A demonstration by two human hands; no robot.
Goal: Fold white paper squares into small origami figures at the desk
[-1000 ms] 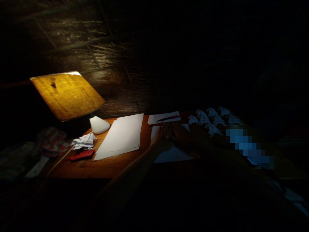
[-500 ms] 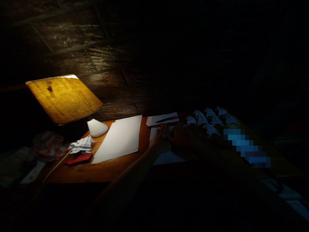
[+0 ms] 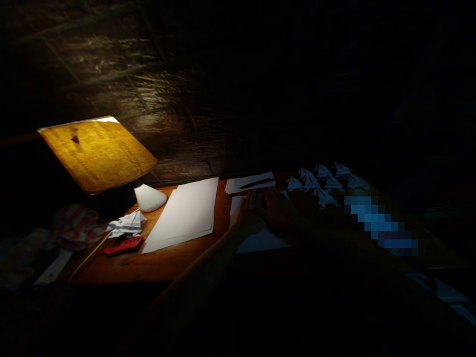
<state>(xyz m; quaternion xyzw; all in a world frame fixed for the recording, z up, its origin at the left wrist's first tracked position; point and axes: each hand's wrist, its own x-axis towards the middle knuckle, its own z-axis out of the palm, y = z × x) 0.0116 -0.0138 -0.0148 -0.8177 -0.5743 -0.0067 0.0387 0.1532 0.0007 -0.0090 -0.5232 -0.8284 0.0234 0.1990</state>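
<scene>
Both hands rest on a white sheet of paper (image 3: 262, 243) on the wooden table. My left hand (image 3: 246, 214) lies flat near the sheet's far edge, its fingers stretched forward. Right beside it, my right hand (image 3: 277, 207) is also laid on the paper with its fingers out, dim in the shadow. The two hands touch or slightly overlap; I cannot tell which. Just beyond them a knife (image 3: 256, 184) with a dark blade and red handle lies on a small stack of paper (image 3: 232, 186).
Several folded paper figures (image 3: 323, 183) stand at the back right, near a blurred blue patch (image 3: 375, 223). Larger white sheets (image 3: 186, 213) lie to the left. Beyond them are a lit lamp (image 3: 98, 153), a folded paper (image 3: 128, 223) and a red object (image 3: 122, 245).
My right hand has shifted slightly left on the paper, closer against my left hand. My left hand stays almost in place.
</scene>
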